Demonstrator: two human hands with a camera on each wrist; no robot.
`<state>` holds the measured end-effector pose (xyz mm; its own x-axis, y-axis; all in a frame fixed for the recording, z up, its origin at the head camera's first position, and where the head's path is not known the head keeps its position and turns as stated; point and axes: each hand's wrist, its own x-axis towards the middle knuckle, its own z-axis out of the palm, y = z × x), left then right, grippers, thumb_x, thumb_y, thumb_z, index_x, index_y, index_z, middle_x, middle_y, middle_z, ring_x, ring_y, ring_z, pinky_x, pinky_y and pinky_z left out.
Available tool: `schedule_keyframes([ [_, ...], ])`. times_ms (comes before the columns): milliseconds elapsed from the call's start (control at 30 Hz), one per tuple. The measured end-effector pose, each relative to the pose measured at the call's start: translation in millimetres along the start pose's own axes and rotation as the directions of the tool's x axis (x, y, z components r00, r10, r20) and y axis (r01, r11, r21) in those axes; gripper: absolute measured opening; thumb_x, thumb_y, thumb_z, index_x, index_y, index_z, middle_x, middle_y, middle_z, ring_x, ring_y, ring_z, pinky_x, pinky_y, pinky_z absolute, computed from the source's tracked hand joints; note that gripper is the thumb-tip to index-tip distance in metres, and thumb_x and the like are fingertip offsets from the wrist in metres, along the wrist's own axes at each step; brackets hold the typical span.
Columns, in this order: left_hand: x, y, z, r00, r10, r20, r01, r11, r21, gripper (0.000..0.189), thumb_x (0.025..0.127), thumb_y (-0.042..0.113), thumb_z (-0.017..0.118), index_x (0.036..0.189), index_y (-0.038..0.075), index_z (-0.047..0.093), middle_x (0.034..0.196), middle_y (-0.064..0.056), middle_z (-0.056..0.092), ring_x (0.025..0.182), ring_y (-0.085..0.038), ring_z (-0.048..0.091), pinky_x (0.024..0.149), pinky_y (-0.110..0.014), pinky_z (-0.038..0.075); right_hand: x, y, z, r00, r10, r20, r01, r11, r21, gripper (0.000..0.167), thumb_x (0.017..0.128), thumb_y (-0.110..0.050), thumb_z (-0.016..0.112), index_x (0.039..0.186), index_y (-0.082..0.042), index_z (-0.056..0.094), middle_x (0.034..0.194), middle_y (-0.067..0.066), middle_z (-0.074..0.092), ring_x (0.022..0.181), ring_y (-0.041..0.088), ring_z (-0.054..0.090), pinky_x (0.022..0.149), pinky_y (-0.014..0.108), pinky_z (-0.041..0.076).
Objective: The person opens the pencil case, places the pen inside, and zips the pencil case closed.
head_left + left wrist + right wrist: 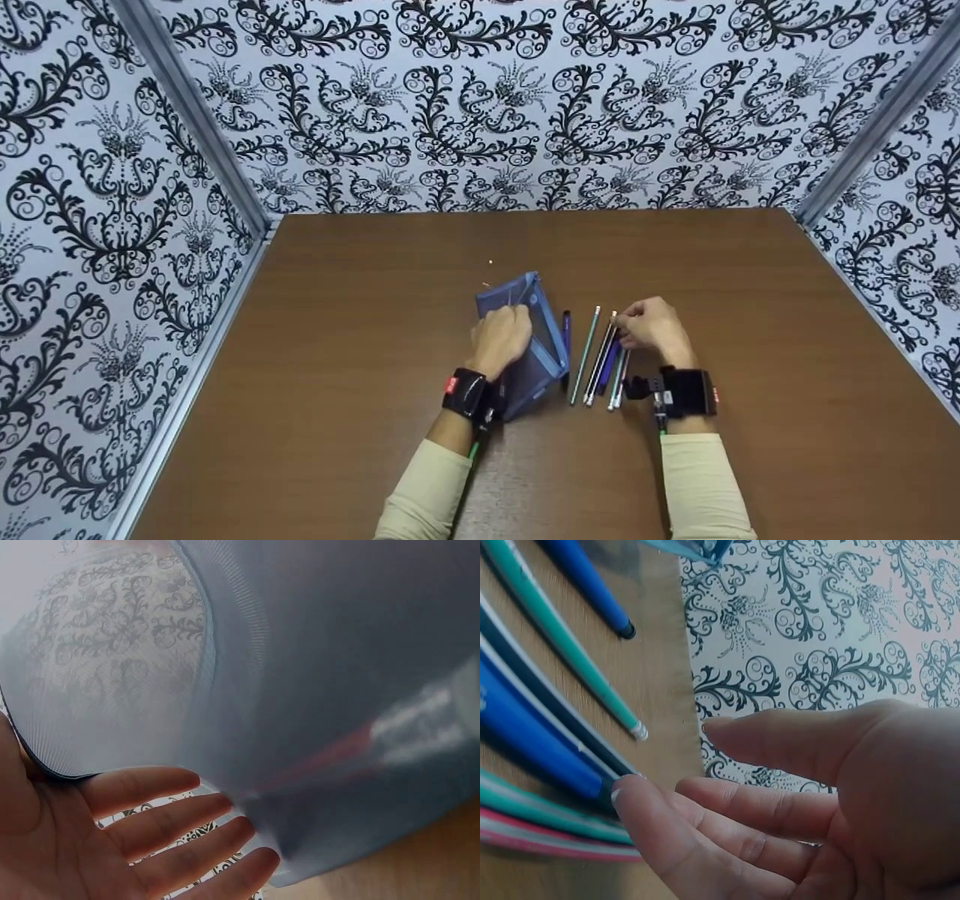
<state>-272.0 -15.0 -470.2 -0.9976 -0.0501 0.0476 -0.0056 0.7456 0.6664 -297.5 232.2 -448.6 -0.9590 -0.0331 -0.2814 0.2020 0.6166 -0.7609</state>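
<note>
My left hand (501, 337) holds the blue see-through zip pencil case (529, 379) by its upper part, and the case lies slanted. Seen from the left wrist, the fingers lie extended along the edge of the case, with a blurred red and clear stick shape (337, 754) showing at the sheet. My right hand (651, 324) is over the far ends of a row of pencils and pens, thumb apart from the fingers. Its index fingertip is right at the end of a blue pen (540, 739). Beside that pen lie a dark pencil (600, 360), a green pencil (562, 637) and a pink pencil (547, 836).
Another blue pen (566, 330) lies between the case and the green pencil. Small white specks sit beyond the case on the brown table (337, 337). Patterned panels (480, 112) stand along the back and both sides.
</note>
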Motion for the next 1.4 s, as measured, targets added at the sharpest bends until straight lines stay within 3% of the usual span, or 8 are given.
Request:
schedule_keyframes([
  [133,0.5,-0.3,-0.6,1.000,0.005,0.011,-0.005,1.000,-0.004,0.049,0.101,0.037,0.026,0.064,0.017,0.051,0.084,-0.008,0.068,0.078,-0.027,0.066,0.072,-0.045,0.049,-0.6,3.0,-3.9,1.000,0.011,-0.004,-0.011,1.000,-0.016,0.031,0.096,-0.010,0.060,0.115,0.014,0.062,0.100,0.027,0.070,0.071,0.018,0.073,0.068,0.029,0.058],
  [333,0.4,-1.5,-3.2,1.000,0.010,0.027,-0.010,1.000,-0.020,0.047,0.102,0.037,0.025,0.063,0.019,0.046,0.072,-0.004,0.059,0.068,-0.022,0.058,0.070,-0.043,0.047,-0.4,9.3,-8.5,0.999,0.050,-0.010,-0.050,0.999,0.004,0.034,0.095,-0.009,0.062,0.119,0.014,0.058,0.112,0.031,0.064,0.067,0.013,0.071,0.066,0.026,0.058],
  [467,0.7,-1.6,-4.1,1.000,0.003,0.026,-0.003,1.000,-0.020,0.048,0.102,0.037,0.024,0.065,0.019,0.048,0.075,-0.005,0.062,0.070,-0.023,0.060,0.072,-0.045,0.048,-0.7,12.8,-10.1,0.997,0.071,-0.014,-0.071,0.997,0.026,0.033,0.093,-0.008,0.064,0.117,0.014,0.057,0.111,0.030,0.065,0.065,0.011,0.069,0.066,0.027,0.058],
  [700,2.4,-4.5,-4.2,1.000,-0.009,0.022,0.010,0.999,-0.045,0.049,0.102,0.039,0.024,0.067,0.018,0.051,0.077,-0.007,0.063,0.071,-0.024,0.062,0.073,-0.046,0.048,-0.5,16.7,-11.4,0.993,0.114,-0.015,-0.113,0.993,0.020,0.023,0.093,-0.005,0.064,0.109,0.011,0.060,0.095,0.018,0.068,0.066,0.014,0.069,0.064,0.027,0.058],
  [933,3.4,-5.8,-3.2,1.000,-0.005,-0.005,0.005,0.998,-0.062,0.050,0.102,0.037,0.027,0.070,0.014,0.058,0.095,-0.011,0.072,0.091,-0.034,0.069,0.079,-0.054,0.049,2.6,19.6,-12.5,0.991,0.135,0.021,-0.134,0.990,-0.038,0.028,0.088,-0.001,0.049,0.107,0.014,0.062,0.088,0.016,0.068,0.060,0.014,0.071,0.062,0.027,0.057],
  [1067,4.0,-6.7,-3.9,1.000,-0.013,-0.003,0.013,0.998,-0.064,0.051,0.102,0.039,0.026,0.069,0.014,0.056,0.094,-0.011,0.071,0.090,-0.034,0.069,0.081,-0.053,0.049,2.5,19.5,-12.5,0.990,0.140,0.030,-0.138,0.988,-0.066,0.025,0.087,-0.001,0.046,0.099,0.012,0.064,0.081,0.013,0.068,0.060,0.015,0.071,0.062,0.028,0.057],
  [1267,4.5,-6.4,-4.0,1.000,-0.020,-0.003,0.020,0.997,-0.071,0.049,0.102,0.037,0.028,0.070,0.014,0.058,0.098,-0.011,0.072,0.093,-0.034,0.069,0.083,-0.054,0.048,3.9,20.5,-12.7,0.987,0.156,0.026,-0.155,0.987,-0.041,0.012,0.086,0.000,0.052,0.088,0.007,0.062,0.072,0.011,0.068,0.059,0.017,0.071,0.061,0.029,0.057],
  [1400,3.8,-6.4,-4.7,1.000,-0.020,0.006,0.021,0.997,-0.073,0.050,0.102,0.039,0.027,0.071,0.014,0.057,0.095,-0.011,0.071,0.089,-0.033,0.068,0.083,-0.052,0.048,6.9,21.6,-11.3,0.984,0.178,0.022,-0.177,0.984,-0.029,0.010,0.087,-0.002,0.061,0.090,0.007,0.062,0.070,0.011,0.067,0.056,0.015,0.069,0.059,0.028,0.057],
])
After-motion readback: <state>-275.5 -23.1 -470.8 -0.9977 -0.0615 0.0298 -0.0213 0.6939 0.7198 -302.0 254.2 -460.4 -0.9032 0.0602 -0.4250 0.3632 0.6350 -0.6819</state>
